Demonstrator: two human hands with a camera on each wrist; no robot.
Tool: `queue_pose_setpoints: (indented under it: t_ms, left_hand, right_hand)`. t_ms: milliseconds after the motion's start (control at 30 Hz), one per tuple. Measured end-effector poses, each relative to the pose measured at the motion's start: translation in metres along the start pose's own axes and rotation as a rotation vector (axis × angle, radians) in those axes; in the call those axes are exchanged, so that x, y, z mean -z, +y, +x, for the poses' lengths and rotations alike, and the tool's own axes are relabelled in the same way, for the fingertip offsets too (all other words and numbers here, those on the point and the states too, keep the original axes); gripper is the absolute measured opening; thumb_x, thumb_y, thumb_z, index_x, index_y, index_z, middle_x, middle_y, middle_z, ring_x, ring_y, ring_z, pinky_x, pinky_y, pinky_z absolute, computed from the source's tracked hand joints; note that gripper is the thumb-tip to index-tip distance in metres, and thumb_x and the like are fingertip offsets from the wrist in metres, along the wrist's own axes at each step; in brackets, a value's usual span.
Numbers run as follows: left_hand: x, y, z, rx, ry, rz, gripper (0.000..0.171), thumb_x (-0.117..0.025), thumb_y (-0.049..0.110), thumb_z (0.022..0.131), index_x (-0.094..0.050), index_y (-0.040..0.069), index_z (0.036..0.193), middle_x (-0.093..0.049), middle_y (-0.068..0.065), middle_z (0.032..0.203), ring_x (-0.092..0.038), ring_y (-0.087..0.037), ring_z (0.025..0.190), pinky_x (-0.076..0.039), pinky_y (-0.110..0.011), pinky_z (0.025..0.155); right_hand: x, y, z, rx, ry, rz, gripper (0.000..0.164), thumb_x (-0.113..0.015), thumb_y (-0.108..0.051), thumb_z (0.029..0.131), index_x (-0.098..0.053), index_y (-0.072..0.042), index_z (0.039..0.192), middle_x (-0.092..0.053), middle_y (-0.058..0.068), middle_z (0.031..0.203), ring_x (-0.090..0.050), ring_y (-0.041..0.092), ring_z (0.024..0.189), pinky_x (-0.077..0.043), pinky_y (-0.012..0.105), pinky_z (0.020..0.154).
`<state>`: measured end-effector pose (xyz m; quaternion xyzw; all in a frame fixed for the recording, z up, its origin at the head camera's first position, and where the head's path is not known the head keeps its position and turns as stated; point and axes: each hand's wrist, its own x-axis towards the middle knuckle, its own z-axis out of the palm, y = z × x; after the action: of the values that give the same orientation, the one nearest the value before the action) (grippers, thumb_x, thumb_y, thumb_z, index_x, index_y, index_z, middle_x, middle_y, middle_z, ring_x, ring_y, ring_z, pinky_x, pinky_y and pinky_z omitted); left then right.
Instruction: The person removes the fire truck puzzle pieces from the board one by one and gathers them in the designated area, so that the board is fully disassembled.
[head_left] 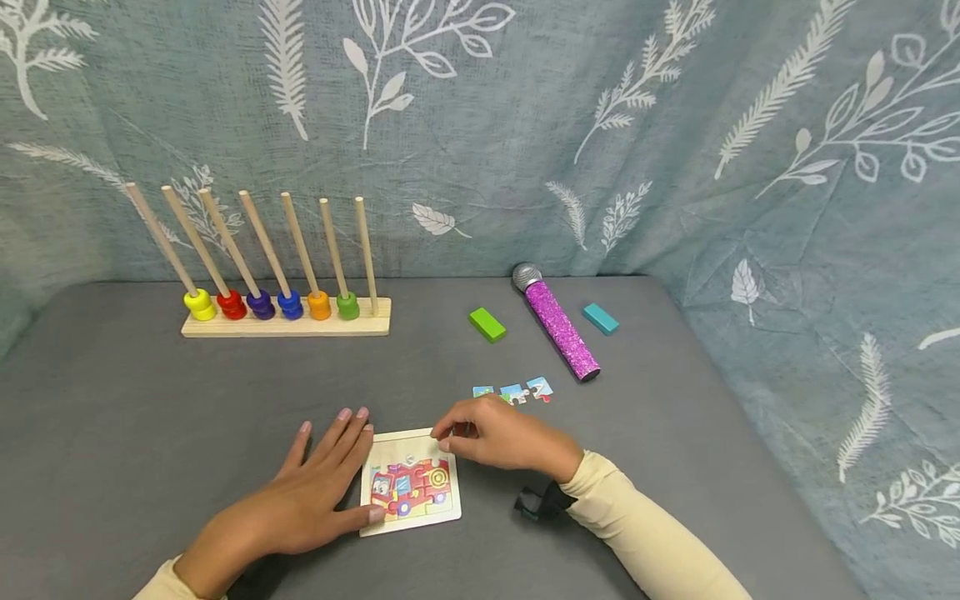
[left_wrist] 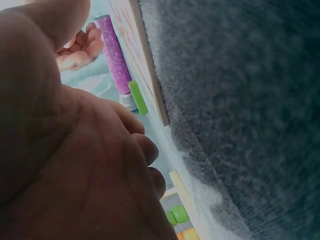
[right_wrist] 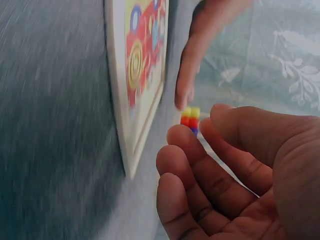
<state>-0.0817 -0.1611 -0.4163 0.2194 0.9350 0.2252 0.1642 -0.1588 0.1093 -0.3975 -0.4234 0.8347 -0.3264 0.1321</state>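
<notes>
A small wooden jigsaw tray (head_left: 411,524) lies on the table in front of me. Its lower part holds joined pieces picturing a red truck (head_left: 415,485), while bare wood shows along the top. My left hand (head_left: 311,496) lies spread at the tray's left side, its thumb over the lower left corner. At the upper right corner hovers my right hand (head_left: 498,433), fingers loosely bent and thumb apart from the fingertips (right_wrist: 172,192) in the right wrist view, with nothing seen between them. Just beyond it lie three loose jigsaw pieces (head_left: 539,388), partly overlapped by the hand.
A glittery purple microphone (head_left: 561,329) lies at the back right, between a green block (head_left: 487,324) and a teal block (head_left: 601,318). A wooden peg stand (head_left: 285,328) with coloured beads stands at the back left. Behind the table hangs a leaf-patterned cloth (head_left: 480,150).
</notes>
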Motion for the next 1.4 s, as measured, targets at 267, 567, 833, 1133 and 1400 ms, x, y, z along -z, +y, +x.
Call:
queue_pose_setpoints:
  t_ms: [267,567,833,1133,1400]
  left_hand:
    - [0.001,0.003,0.001,-0.029,-0.017,-0.013,0.099,-0.054,0.067,0.087,-0.024,0.000,0.153,-0.008,-0.015,0.161,-0.003,-0.035,0.147,0.012,-0.063,0.108]
    - [-0.004,0.004,-0.001,-0.069,-0.020,0.014,0.097,-0.057,0.065,0.086,-0.029,-0.003,0.150,-0.012,-0.016,0.160,-0.008,-0.034,0.147,0.006,-0.060,0.111]
    - [-0.003,0.002,0.001,-0.094,0.060,0.099,0.093,-0.060,0.062,0.086,-0.036,-0.005,0.147,-0.021,-0.019,0.158,-0.015,-0.036,0.145,-0.006,-0.059,0.112]
    - [-0.005,0.001,0.002,-0.118,0.086,0.143,0.090,-0.060,0.060,0.087,-0.039,-0.005,0.145,-0.025,-0.019,0.157,-0.019,-0.035,0.144,-0.011,-0.058,0.112]
    - [-0.004,0.000,0.001,-0.109,0.060,0.125,0.092,-0.059,0.062,0.087,-0.038,-0.005,0.146,-0.023,-0.019,0.157,-0.017,-0.036,0.145,-0.010,-0.058,0.112]
  right_hand:
    - [-0.014,-0.012,0.006,0.002,-0.025,0.006,0.015,-0.066,-0.006,0.091,-0.074,-0.006,0.104,-0.070,-0.002,0.094,-0.054,-0.001,0.072,-0.047,0.014,0.066]
    - [-0.027,-0.019,0.010,0.044,-0.005,0.015,0.015,-0.067,-0.007,0.090,-0.074,-0.006,0.103,-0.071,-0.003,0.093,-0.053,-0.004,0.066,-0.046,0.012,0.063]
    - [-0.031,-0.022,0.019,0.056,-0.005,0.027,0.015,-0.067,-0.006,0.090,-0.073,-0.006,0.104,-0.070,-0.001,0.092,-0.053,-0.004,0.066,-0.046,0.011,0.062]
    - [-0.039,-0.022,0.024,0.013,-0.016,0.043,0.017,-0.066,-0.005,0.089,-0.073,-0.007,0.105,-0.071,-0.004,0.093,-0.053,-0.006,0.067,-0.046,0.010,0.063]
    - [-0.043,-0.020,0.026,0.025,-0.031,0.022,0.016,-0.065,-0.005,0.090,-0.073,-0.008,0.104,-0.071,-0.006,0.092,-0.053,-0.007,0.068,-0.045,0.009,0.064]
